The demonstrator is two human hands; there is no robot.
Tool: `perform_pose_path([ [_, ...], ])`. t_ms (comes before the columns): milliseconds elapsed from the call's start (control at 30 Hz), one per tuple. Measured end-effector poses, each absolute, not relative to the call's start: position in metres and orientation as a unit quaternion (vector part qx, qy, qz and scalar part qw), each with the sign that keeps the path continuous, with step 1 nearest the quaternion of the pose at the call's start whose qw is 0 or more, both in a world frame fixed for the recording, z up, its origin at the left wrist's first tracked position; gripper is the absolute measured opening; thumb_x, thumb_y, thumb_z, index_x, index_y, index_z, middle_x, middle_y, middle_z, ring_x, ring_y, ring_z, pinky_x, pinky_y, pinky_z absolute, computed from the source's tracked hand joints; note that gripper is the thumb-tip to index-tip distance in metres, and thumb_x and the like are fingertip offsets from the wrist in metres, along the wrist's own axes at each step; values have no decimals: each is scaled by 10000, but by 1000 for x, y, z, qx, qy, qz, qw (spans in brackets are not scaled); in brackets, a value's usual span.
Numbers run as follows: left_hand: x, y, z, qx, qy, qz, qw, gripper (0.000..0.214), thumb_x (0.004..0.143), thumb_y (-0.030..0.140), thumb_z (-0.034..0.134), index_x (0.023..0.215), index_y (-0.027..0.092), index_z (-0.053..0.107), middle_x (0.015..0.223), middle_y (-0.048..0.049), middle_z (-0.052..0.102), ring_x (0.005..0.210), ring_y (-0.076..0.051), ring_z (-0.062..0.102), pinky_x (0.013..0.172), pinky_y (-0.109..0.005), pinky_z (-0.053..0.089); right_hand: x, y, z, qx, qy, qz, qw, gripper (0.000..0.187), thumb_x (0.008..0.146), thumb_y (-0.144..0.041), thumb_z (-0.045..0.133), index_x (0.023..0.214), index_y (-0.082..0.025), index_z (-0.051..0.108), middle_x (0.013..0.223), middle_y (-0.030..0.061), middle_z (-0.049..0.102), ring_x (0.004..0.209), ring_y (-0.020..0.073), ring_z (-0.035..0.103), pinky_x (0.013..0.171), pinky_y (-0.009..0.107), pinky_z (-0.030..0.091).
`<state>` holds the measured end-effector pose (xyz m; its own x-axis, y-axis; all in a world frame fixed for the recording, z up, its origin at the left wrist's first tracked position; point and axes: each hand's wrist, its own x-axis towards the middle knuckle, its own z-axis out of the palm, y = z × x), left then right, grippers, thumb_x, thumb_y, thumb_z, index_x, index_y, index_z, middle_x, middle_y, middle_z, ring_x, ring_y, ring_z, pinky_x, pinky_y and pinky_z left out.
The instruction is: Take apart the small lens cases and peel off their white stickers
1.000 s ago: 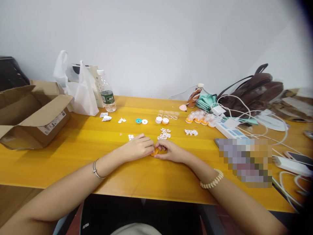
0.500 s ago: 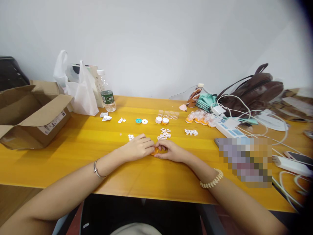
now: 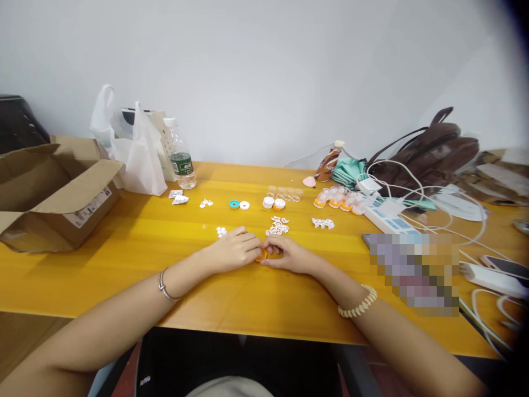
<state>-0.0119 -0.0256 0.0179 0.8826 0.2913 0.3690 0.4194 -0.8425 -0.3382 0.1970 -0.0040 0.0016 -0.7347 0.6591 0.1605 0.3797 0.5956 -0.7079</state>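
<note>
Between my hands, low over the yellow table, is a small round orange piece, mostly covered by fingers. My left hand is closed on its left side, fingertips bent over it. My right hand pinches its right side between thumb and fingers. Just beyond lie a pile of white cut-out plastic parts and several small white pieces. Farther back sit a teal disc, a white ring, two white round parts, one on an orange base, and several clear cups.
At left stand an open cardboard box, a white plastic bag and a water bottle. To the right are orange-and-clear assemblies, a power strip with tangled cables, a brown bag and a drink bottle.
</note>
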Motion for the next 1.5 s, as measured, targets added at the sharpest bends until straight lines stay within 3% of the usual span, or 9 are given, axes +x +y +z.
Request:
perform_pose_path([
  [767, -8, -26, 17, -940, -211, -178, 201, 249, 925, 228, 383, 781, 148, 570, 763, -29, 603, 703, -125, 514, 645, -301, 260, 197, -4, 3, -297, -873, 331, 200, 205, 739, -340, 638, 777, -172, 527, 677, -39, 428, 597, 86, 371, 562, 219, 330],
  [933, -10, -23, 17, -935, -274, -199, 105, 200, 902, 282, 411, 856, 174, 573, 769, -21, 608, 728, -127, 530, 695, -294, 275, 198, -3, 1, -303, -875, 324, 196, 210, 733, -331, 644, 842, -174, 557, 697, -32, 451, 620, 92, 400, 581, 222, 345],
  [1133, -52, -1, 39, -878, -440, -188, 18, 93, 770, 226, 500, 770, 171, 576, 804, -20, 632, 781, -153, 560, 740, -288, 318, 199, -4, 1, -314, -874, 321, 186, 243, 736, -331, 641, 909, -169, 589, 742, -14, 489, 653, 101, 433, 599, 227, 362],
  [1333, -118, 22, 60, -785, -595, -75, -155, 232, 712, 321, 486, 779, 158, 636, 732, -28, 659, 645, -164, 563, 575, -234, 378, 200, -5, 3, -314, -877, 316, 181, 237, 737, -324, 639, 907, -166, 594, 750, -12, 485, 662, 102, 441, 602, 225, 368],
  [1500, -140, 29, 58, -783, -572, -12, -243, 294, 699, 389, 492, 816, 176, 658, 829, -19, 669, 741, -169, 569, 625, -221, 396, 200, -4, 1, -314, -877, 315, 179, 243, 740, -332, 637, 911, -166, 592, 748, -13, 482, 661, 102, 438, 601, 224, 369],
])
